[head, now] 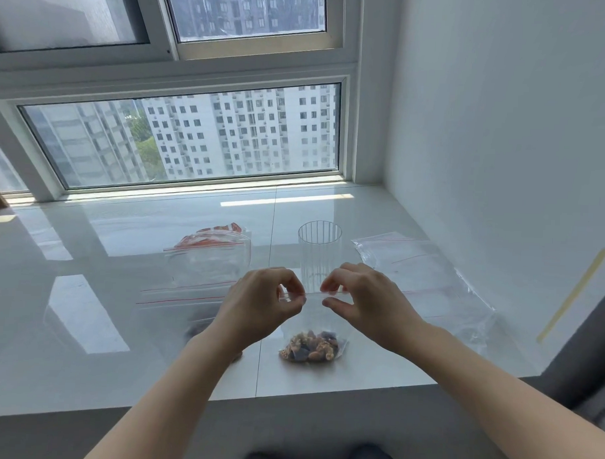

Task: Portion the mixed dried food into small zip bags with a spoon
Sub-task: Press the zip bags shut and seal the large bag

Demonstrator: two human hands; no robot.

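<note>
Both hands, left hand (261, 301) and right hand (364, 296), pinch the zip strip of the small bag (310, 344) near the counter's (85, 324) front edge; the film looks light, limp and slippery, so each grip belongs on the stiffer strip.

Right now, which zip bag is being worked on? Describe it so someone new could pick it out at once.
Start at the white glossy sill under the big window, then find the clear ribbed glass tumbler near its middle. Just in front of it, the left hand and right hand pinch the top strip of a small clear zip bag. Unlike the flat bags around it, it hangs upright with mixed nuts and dried fruit bunched at the bottom.
</note>
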